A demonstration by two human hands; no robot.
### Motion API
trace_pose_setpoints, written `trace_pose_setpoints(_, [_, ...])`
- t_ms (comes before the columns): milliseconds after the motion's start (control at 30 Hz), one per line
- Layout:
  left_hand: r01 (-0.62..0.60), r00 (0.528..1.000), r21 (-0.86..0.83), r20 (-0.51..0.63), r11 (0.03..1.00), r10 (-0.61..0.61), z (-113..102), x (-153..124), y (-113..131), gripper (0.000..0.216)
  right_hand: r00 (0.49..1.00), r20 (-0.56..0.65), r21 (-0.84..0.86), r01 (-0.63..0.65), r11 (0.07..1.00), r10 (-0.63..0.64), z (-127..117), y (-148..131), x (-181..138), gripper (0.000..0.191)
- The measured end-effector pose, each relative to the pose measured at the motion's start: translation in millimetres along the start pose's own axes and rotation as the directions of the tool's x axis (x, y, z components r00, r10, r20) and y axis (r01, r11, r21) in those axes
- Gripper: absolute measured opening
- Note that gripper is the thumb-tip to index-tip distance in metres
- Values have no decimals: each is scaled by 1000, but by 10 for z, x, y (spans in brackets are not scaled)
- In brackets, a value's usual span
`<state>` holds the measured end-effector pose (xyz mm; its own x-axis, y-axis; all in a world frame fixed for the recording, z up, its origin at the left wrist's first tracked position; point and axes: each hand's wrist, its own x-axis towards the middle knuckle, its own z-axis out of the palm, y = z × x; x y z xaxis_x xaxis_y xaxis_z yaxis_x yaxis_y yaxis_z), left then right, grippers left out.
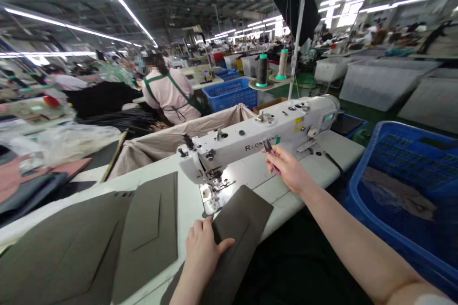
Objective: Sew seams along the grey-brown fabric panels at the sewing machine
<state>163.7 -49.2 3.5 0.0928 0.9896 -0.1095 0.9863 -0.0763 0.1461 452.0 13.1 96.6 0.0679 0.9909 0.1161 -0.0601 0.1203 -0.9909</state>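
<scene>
My left hand (202,243) lies across the left edge of a dark grey-green fabric panel (246,209), its thumb spread out on top and its fingers against the pale tabletop. This panel, marked by a slanted line, sits just in front of the needle area of a white sewing machine (257,143). Raised before the machine's arm, my right hand (286,167) is closed around small thread snips (269,147) with dark blades pointing up and a purplish handle. Two similar grey-green panels (150,219) with slit-like lines lie to the left on the table.
A blue plastic basket (368,171) holding some cloth stands at the right. Two thread cones (262,71) are on a stand behind the machine. Beige cloth (143,152) borders the table's far side. Ahead, a person in a green apron (171,88) faces away.
</scene>
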Motion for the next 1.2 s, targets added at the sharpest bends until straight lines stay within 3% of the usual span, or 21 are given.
trace_pose_setpoints(133, [49, 987, -278, 161, 959, -4, -165, -193, 5, 33, 997, 52, 153, -66, 986, 58, 316, -227, 367, 26])
trace_pose_setpoints(200, [95, 973, -446, 232, 890, 12, -278, -334, -106, 24, 992, 95, 164, -100, 981, 85, 335, -267, 417, 28])
trace_pose_setpoints(267, [140, 974, -581, 229, 802, -5, -435, -459, -303, 24, 986, 109, 167, -140, 976, 123, 260, -229, 384, 36])
trace_pose_setpoints(367, [178, 982, -719, 173, 672, -75, -726, -547, -712, 28, 983, -36, 171, -174, 970, 183, 140, 22, 168, 48])
trace_pose_setpoints(433, [196, 980, -786, 169, 587, -101, -905, -515, -1001, 32, 963, -205, 209, -132, 969, 175, 199, 291, -94, 38])
trace_pose_setpoints(467, [200, 980, -807, 169, 556, -109, -977, -470, -1135, 35, 960, -210, 209, -143, 967, 187, 293, 436, -248, 33])
trace_pose_setpoints(500, [204, 979, -806, 157, 556, -131, -1035, -407, -1257, 36, 964, -150, 184, -192, 964, 221, 431, 575, -404, 31])
trace_pose_setpoints(567, [227, 969, -735, 108, 639, -220, -1101, -236, -1452, 37, 953, 82, 80, -297, 952, 290, 811, 808, -671, 33])
trace_pose_setpoints(667, [335, 917, -548, 0, 767, -400, -1070, 60, -1609, 32, 877, 345, -62, -334, 940, 335, 1500, 997, -792, 37])
trace_pose_setpoints(733, [428, 862, -468, -46, 773, -505, -975, 225, -1627, 34, 835, 395, -150, -354, 923, 384, 1944, 1044, -664, 36])
trace_pose_setpoints(867, [594, 750, -343, -90, 728, -655, -741, 403, -1568, 53, 798, 397, -236, -387, 891, 452, 2641, 1094, -251, 31])
trace_pose_setpoints(1000, [713, 648, -315, -43, 626, -760, -670, 473, -1636, 67, 769, 414, -289, -397, 871, 488, 2959, 1138, -51, 20])
trace_pose_setpoints(1067, [735, 628, -326, -5, 595, -778, -712, 491, -1739, 72, 758, 402, -309, -415, 855, 514, 2985, 1154, -24, 19])
trace_pose_setpoints(1133, [709, 660, -356, 32, 608, -751, -782, 492, -1843, 70, 745, 395, -319, -438, 841, 538, 2966, 1161, -12, 18])
trace_pose_setpoints(1200, [643, 728, -408, 63, 648, -683, -861, 467, -1907, 60, 731, 402, -321, -451, 833, 551, 2941, 1158, -5, 17])
